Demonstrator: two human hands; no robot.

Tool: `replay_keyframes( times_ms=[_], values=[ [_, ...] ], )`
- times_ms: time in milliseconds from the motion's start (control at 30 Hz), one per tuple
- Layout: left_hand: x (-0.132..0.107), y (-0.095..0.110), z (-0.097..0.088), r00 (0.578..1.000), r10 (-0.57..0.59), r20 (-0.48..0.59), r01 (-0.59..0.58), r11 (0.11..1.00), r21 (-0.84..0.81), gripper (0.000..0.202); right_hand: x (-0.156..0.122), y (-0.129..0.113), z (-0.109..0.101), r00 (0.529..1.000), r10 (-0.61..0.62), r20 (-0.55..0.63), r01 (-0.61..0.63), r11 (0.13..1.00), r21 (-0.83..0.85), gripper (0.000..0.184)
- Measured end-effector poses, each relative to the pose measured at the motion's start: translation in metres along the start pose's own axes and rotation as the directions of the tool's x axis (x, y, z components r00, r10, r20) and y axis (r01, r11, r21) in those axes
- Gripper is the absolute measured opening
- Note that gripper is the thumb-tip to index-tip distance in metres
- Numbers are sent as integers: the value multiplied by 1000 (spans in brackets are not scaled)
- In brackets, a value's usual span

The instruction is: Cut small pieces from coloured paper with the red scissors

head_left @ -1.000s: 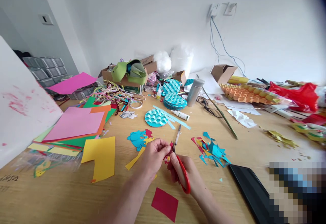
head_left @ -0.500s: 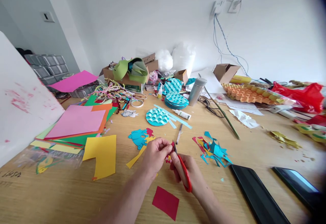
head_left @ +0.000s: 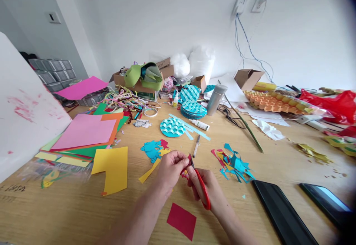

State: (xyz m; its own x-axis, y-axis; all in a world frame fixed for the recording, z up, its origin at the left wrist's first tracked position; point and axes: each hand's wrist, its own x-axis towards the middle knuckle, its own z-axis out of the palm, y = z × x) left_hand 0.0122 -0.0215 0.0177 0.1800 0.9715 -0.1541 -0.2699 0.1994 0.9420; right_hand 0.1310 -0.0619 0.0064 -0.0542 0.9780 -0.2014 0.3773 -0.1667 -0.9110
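Note:
Red-handled scissors [head_left: 205,196] are in my right hand [head_left: 205,183], its fingers wrapped round the loops and the blades pointing up and away from me. My left hand [head_left: 172,169] pinches a small piece of red paper [head_left: 189,158] beside the blades; most of that piece is hidden by the fingers. Below the hands a dark red paper rectangle [head_left: 181,221] lies flat on the table. Just beyond my left hand are blue fish cutouts [head_left: 151,150] and a yellow paper strip [head_left: 149,171].
Coloured paper scraps [head_left: 235,163] lie to the right, near a black phone [head_left: 280,211]. A yellow sheet [head_left: 116,169] and a stack of coloured paper [head_left: 86,131] are left. Further back are a pen [head_left: 196,146], a patterned blue disc [head_left: 171,127] and a grey cylinder [head_left: 216,100].
The view has shifted very slightly. Both hands, the scissors and the red paper keep almost the same position.

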Motion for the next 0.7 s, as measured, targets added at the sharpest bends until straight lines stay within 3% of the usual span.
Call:
replay_keyframes(
  times_ms=[700],
  values=[
    [0, 0, -1, 1000, -19, 14, 19, 999, -50, 17, 0, -4, -1, 999, 23, -31, -23, 1000, 12, 62]
  ],
)
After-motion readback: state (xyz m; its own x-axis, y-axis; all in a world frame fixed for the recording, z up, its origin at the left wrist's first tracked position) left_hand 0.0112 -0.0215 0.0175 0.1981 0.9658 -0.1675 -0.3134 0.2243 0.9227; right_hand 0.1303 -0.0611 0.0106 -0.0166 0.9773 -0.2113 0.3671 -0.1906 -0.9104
